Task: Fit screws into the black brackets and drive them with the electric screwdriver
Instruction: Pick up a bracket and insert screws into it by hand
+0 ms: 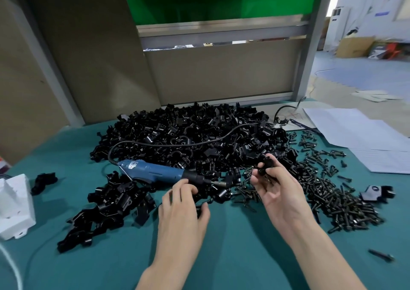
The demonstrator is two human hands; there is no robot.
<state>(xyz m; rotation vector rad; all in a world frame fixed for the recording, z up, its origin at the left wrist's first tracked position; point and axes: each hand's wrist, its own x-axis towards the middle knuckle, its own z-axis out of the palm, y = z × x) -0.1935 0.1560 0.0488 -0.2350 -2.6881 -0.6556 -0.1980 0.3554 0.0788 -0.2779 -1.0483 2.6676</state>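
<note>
Two bare forearms reach in over the teal tabletop [233, 245]. A lone screw [381, 255] lies near the right edge, well apart from the rest.

The left hand [184, 205] rests knuckles-up on the cloth. Its grip is closed round a black piece [198, 208], fingers and thumb curled so that only a sliver shows between them. What that piece is cannot be told.

The right hand [275, 192] is raised just beside it, palm turned up. Its grip pinches a small bracket [265, 165] between thumb and fingertips, and more dark bits lie in the cupped palm, too blurred to name.

At the left edge stands a white block [13, 203]. To the right of the right hand, loose screws [332, 196] are strewn in a wide band across the tabletop.

Just beyond the left fingertips lies the electric screwdriver [153, 171], blue-bodied, on its side against the brackets. Its black nose and bit point right toward the screws. Its cord [177, 143] loops back from the tail and runs over the heap of black brackets [188, 125], which fills the middle of the tabletop and spills toward the near left.

Farther right lie white papers [363, 134]. Behind everything stands a beige panel [221, 72] in a grey frame.
</note>
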